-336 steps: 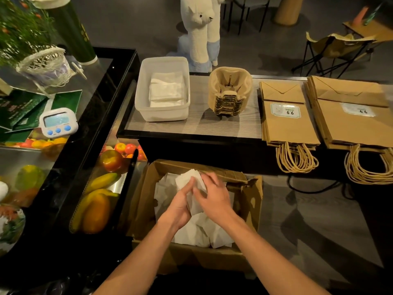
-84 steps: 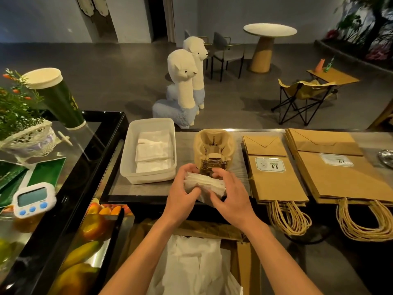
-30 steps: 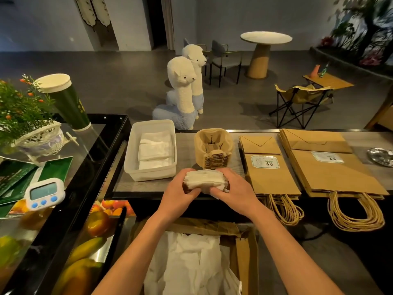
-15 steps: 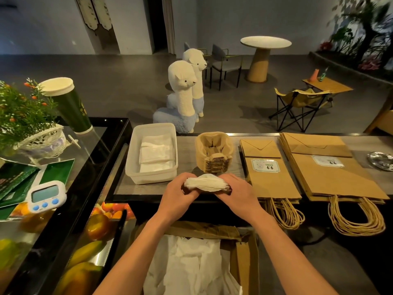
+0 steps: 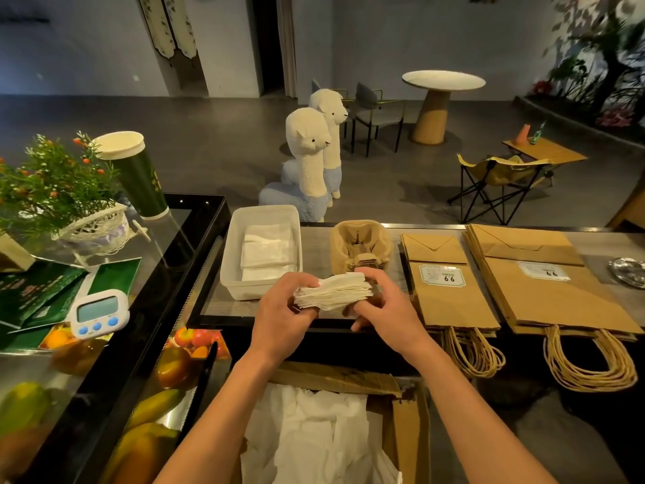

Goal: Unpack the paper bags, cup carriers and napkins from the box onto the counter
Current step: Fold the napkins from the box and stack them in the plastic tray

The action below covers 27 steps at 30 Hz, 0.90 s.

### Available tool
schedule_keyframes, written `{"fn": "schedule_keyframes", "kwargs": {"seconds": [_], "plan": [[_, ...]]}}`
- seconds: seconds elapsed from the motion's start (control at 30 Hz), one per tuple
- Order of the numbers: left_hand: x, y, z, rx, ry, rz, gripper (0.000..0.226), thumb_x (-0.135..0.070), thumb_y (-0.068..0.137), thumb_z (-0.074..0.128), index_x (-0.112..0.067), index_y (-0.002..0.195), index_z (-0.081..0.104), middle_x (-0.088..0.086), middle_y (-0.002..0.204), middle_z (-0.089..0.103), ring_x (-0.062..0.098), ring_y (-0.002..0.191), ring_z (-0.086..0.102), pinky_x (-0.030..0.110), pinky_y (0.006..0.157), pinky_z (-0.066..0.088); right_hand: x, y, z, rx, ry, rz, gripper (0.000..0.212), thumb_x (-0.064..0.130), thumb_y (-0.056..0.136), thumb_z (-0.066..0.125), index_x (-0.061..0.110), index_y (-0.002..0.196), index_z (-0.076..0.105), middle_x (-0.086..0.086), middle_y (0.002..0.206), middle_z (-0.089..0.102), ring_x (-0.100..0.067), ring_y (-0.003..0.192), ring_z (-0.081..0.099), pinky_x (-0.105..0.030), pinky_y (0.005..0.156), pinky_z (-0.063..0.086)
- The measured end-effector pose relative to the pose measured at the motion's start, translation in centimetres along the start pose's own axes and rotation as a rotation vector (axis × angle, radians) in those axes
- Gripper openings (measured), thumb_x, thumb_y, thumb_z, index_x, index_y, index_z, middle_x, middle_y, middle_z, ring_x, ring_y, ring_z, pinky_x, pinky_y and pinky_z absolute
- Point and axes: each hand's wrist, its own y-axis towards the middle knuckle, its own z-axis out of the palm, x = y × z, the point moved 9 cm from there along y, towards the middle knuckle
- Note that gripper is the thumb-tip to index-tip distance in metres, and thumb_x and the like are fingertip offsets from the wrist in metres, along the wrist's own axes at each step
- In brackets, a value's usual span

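Note:
A stack of white napkins (image 5: 335,293) is held over the counter's front edge, between my left hand (image 5: 282,314) and my right hand (image 5: 385,307), each gripping one end. Beyond it on the counter (image 5: 314,253) stand a white plastic tub (image 5: 260,253) holding napkins, a stack of brown cup carriers (image 5: 361,244), and two stacks of brown paper bags (image 5: 448,277) (image 5: 544,274). The open cardboard box (image 5: 408,424) sits below, with crumpled white paper (image 5: 314,434) inside.
A glass display case (image 5: 115,347) with fruit lies to the left, bearing a white timer (image 5: 97,317), a green cup (image 5: 134,174) and a plant in a white basket (image 5: 90,227). A metal dish (image 5: 628,272) sits at the counter's right end. Two alpaca figures (image 5: 307,169) stand behind the counter.
Both hands lifted the gathered napkins out of the box to counter height. Over the last second they have squared the stack, which now lies flatter and slightly right.

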Motion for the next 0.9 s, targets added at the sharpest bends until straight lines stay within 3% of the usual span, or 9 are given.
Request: {"fn": "schedule_keyframes", "kwargs": {"seconds": [0.13,0.23,0.37,0.5,0.53,0.6,0.7,0.8,0.9], "plan": [[-1.3,0.2,-2.1,-0.052,-0.005,0.091,0.042,0.003,0.078,0.082,-0.021,0.109,0.067,-0.011,0.119,0.063,0.008,0.120,0.057,0.026,0.087,0.058,1.5,0.1,1.2,0.016,0.298,0.078,0.028,0.023,0.106,0.041,0.025,0.131,0.056,-0.003,0.109,0.074,-0.030,0.078,0.073,-0.038,0.081,0.061],[-1.5,0.5,-3.4,-0.069,0.000,0.108,0.044,0.003,0.079,0.082,-0.024,0.109,0.065,-0.017,0.124,0.058,0.000,0.125,0.051,0.013,0.097,0.048,2.7,1.0,2.2,-0.031,0.357,0.155,0.035,0.043,0.105,0.044,0.019,0.124,0.060,-0.004,0.104,0.075,-0.024,0.080,0.074,-0.036,0.071,0.063],[-0.7,1.3,-5.3,-0.095,-0.085,-0.007,0.054,0.000,0.083,0.080,-0.031,0.122,0.059,-0.019,0.135,0.050,-0.008,0.127,0.047,0.010,0.096,0.047,4.4,2.7,3.1,-0.092,0.268,0.155,0.043,0.032,0.098,0.063,0.022,0.138,0.050,0.001,0.122,0.060,-0.012,0.088,0.066,-0.020,0.059,0.058],[1.5,2.3,-6.9,-0.168,-0.240,-0.274,0.068,-0.013,0.090,0.078,-0.034,0.142,0.040,-0.039,0.127,0.038,-0.033,0.102,0.047,0.002,0.076,0.048,6.1,4.8,3.9,-0.134,0.196,0.085,0.048,0.027,0.096,0.066,0.025,0.140,0.046,0.003,0.129,0.055,-0.003,0.096,0.056,-0.013,0.058,0.049],[2.4,2.5,-7.2,-0.182,-0.290,-0.349,0.063,-0.018,0.092,0.077,-0.033,0.142,0.042,-0.038,0.126,0.042,-0.031,0.102,0.050,0.005,0.074,0.051,6.4,5.3,4.2,-0.132,0.179,0.067,0.048,0.027,0.096,0.066,0.025,0.139,0.046,0.005,0.128,0.055,-0.003,0.097,0.056,-0.014,0.061,0.048],[4.1,2.7,-7.5,-0.220,-0.487,-0.518,0.041,-0.029,0.097,0.069,-0.031,0.136,0.054,-0.017,0.126,0.063,-0.007,0.108,0.064,0.021,0.077,0.060,6.9,6.1,4.9,-0.121,0.134,0.038,0.048,0.026,0.096,0.066,0.025,0.140,0.046,0.006,0.125,0.056,-0.004,0.098,0.058,-0.015,0.062,0.048],[4.7,3.0,-8.1,-0.249,-0.661,-0.661,0.019,-0.029,0.103,0.056,-0.019,0.115,0.066,-0.005,0.099,0.074,0.007,0.086,0.073,0.028,0.072,0.059,7.6,7.2,5.8,-0.100,0.039,0.009,0.050,0.029,0.095,0.067,0.026,0.140,0.046,0.004,0.127,0.058,-0.013,0.109,0.059,-0.022,0.075,0.053],[4.1,4.5,-9.5,-0.176,-0.320,-0.558,0.035,-0.020,0.098,0.065,-0.020,0.131,0.053,-0.009,0.111,0.062,0.003,0.093,0.062,0.020,0.070,0.050,7.9,8.5,7.0,-0.059,-0.110,0.010,0.049,0.033,0.095,0.065,0.025,0.139,0.046,0.004,0.128,0.058,-0.014,0.110,0.058,-0.031,0.086,0.053],[4.6,5.7,-10.2,-0.126,-0.092,-0.519,0.053,-0.013,0.095,0.068,-0.018,0.143,0.046,-0.004,0.126,0.053,0.009,0.107,0.054,0.020,0.079,0.047,8.2,9.6,8.1,-0.034,-0.215,0.033,0.047,0.039,0.099,0.058,0.025,0.142,0.043,0.001,0.134,0.059,-0.016,0.114,0.058,-0.038,0.094,0.054]]}}
